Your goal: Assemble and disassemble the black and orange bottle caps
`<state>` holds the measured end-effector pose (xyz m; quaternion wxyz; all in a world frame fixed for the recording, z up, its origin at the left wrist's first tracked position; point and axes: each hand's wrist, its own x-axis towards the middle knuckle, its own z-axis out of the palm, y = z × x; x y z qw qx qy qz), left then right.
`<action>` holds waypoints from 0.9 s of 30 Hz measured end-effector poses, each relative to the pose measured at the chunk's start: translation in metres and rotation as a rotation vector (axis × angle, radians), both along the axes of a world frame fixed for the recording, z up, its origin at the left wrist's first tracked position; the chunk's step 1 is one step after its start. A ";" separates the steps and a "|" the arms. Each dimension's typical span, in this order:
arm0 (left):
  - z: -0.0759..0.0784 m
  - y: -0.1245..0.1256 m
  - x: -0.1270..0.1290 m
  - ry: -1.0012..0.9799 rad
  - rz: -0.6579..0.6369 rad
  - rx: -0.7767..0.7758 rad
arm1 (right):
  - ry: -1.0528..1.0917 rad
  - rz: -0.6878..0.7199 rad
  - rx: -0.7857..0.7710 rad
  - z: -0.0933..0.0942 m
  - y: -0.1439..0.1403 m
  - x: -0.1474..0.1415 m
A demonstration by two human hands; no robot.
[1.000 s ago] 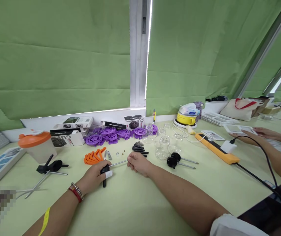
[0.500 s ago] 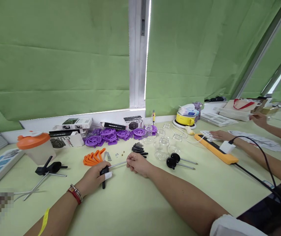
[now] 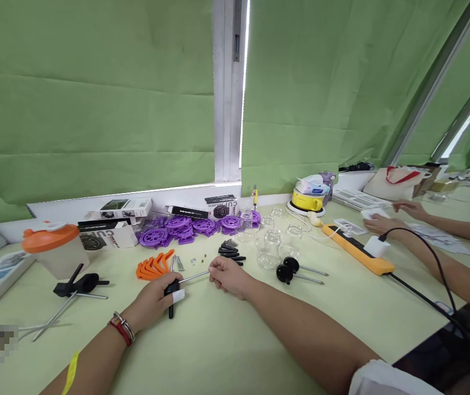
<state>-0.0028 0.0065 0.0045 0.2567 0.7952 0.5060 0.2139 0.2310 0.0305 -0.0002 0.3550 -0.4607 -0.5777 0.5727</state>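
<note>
My left hand point(image 3: 155, 299), a white wrap on its thumb, is closed around a black plastic part point(image 3: 172, 287) with a dark handle pointing down. A thin metal rod point(image 3: 194, 277) runs from that part to the right. Pinched fingers of my right hand point(image 3: 230, 277) are at the rod's far end; whether they hold a small piece there is hidden. Just beyond my hands lie orange hook-shaped pieces point(image 3: 152, 266), silver pins point(image 3: 180, 264), tiny fittings point(image 3: 194, 261) and black handles point(image 3: 230, 252). Two black round parts with metal rods point(image 3: 287, 271) rest to the right.
Purple wheel-like parts point(image 3: 178, 224), boxes point(image 3: 113, 235) and glass jars point(image 3: 268, 249) stand along the back. At left are an orange-lidded cup point(image 3: 60, 255) and a black part with rods point(image 3: 79, 284). An orange power strip point(image 3: 358, 249) and a co-worker's hands point(image 3: 379, 224) are at right.
My hands keep nearly the same hold on the black part and rod; the view has shifted slightly. At right, the co-worker's hands have come together around a small white item.
</note>
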 end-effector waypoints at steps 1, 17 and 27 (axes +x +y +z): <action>0.001 0.000 0.000 0.008 -0.003 0.000 | -0.002 0.004 0.005 0.000 0.000 0.000; 0.005 -0.004 0.001 0.099 -0.010 0.027 | -0.323 -0.025 0.299 -0.004 0.003 0.002; 0.009 -0.023 0.024 0.054 -0.165 0.083 | -1.131 0.358 0.957 0.023 -0.041 -0.006</action>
